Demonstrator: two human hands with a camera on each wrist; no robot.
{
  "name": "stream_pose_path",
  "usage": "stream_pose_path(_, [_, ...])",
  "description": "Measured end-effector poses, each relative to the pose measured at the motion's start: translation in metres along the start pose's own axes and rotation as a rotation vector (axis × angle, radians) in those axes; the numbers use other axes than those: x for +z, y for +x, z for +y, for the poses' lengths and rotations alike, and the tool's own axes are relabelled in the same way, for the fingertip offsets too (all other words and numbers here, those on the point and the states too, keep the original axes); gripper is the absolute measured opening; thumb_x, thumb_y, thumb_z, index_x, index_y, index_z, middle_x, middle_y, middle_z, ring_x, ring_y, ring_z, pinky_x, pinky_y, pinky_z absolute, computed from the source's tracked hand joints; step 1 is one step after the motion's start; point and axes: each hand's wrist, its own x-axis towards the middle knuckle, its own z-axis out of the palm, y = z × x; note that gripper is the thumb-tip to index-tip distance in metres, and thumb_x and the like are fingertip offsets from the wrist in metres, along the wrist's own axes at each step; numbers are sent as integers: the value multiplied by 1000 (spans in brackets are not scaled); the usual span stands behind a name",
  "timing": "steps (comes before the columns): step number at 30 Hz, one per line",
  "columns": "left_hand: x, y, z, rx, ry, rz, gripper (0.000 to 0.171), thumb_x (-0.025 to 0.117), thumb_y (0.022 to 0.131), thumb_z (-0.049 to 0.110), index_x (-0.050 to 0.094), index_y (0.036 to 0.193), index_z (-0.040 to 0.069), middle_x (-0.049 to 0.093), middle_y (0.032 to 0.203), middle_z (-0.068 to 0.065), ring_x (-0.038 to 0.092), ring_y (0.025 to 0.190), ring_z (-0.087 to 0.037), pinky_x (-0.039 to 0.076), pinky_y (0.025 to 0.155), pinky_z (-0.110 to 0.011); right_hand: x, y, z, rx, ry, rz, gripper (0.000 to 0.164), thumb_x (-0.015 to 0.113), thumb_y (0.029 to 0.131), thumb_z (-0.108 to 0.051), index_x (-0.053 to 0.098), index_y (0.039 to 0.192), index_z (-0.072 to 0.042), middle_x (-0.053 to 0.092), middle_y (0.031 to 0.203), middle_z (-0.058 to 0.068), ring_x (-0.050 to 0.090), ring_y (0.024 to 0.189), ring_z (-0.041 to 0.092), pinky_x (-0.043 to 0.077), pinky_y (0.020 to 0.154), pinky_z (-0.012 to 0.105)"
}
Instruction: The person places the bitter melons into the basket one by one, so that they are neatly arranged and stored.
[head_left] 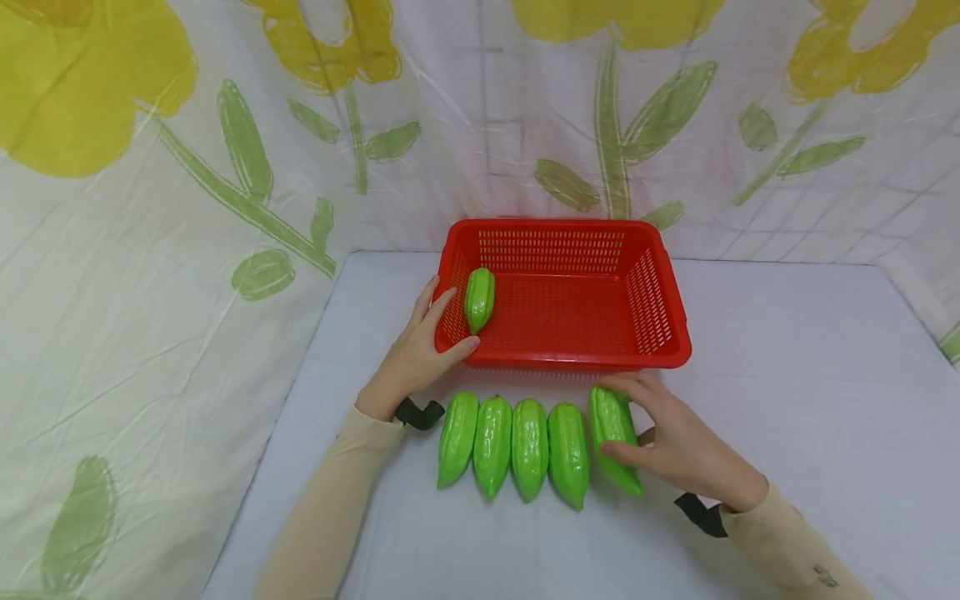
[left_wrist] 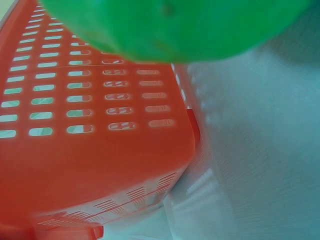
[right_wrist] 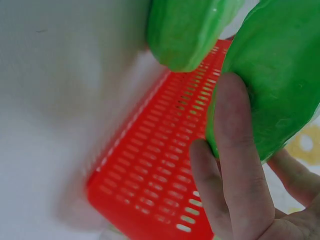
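Note:
My right hand [head_left: 678, 433] holds a glossy green ridged gourd [head_left: 613, 433] at the right end of a row, its thumb along one side. The right wrist view shows its fingers against that gourd [right_wrist: 275, 85]. To its left, several matching gourds [head_left: 529, 450] lie side by side on the table. My left hand [head_left: 416, 354], fingers spread, rests at the front left corner of a red plastic basket [head_left: 577, 361]. Inside the basket, by its left wall, lies one more gourd [head_left: 480, 300]. No left fingers show in the left wrist view, only the basket wall [left_wrist: 100, 155] and a close gourd [left_wrist: 170, 30].
A white-covered table [head_left: 795, 392] carries everything. Behind it and along the left hangs a white curtain [head_left: 465, 100] with yellow flowers and green leaves. The basket stands near the table's back edge, close to the curtain.

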Motion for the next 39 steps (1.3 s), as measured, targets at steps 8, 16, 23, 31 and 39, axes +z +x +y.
stream_pose_path(8, [-1, 0, 1, 6, -6, -3, 90, 61, 94, 64, 24, 167, 24, -1, 176, 10, 29, 156, -32, 44, 110, -66, -8, 0, -8, -23, 8, 12, 75, 87, 87, -22, 47, 151, -18, 46, 151, 9, 52, 125, 32, 62, 69, 27])
stream_pose_path(16, [-1, 1, 2, 8, -8, -7, 91, 61, 94, 63, 24, 167, 23, -2, 176, 10, 29, 156, -33, 43, 111, -66, -16, 0, -16, -50, -25, 26, 73, 86, 88, -22, 49, 150, -18, 49, 148, 8, 54, 123, 27, 62, 70, 27])
stream_pose_path(23, [-2, 0, 2, 8, -18, -8, 91, 62, 94, 63, 24, 167, 24, -2, 175, 11, 29, 156, -32, 42, 112, -66, -23, 0, -22, -62, -37, 30, 71, 85, 89, -21, 49, 149, -16, 51, 146, 6, 55, 118, 21, 62, 71, 27])
stream_pose_path(31, [-1, 0, -3, 7, -20, -4, 91, 61, 94, 65, 24, 167, 24, -3, 175, 12, 30, 156, -34, 44, 109, -67, -30, 0, -27, -78, -12, 26, 69, 84, 90, -19, 49, 148, -18, 54, 142, 4, 54, 117, 22, 62, 70, 30])
stream_pose_path(39, [1, 3, -3, 21, -24, 0, 92, 61, 94, 65, 24, 167, 24, -3, 175, 13, 28, 156, -33, 43, 111, -67, -36, 2, -28, -62, -1, 21, 69, 84, 89, -18, 48, 148, -15, 53, 141, 6, 55, 117, 30, 62, 70, 30])
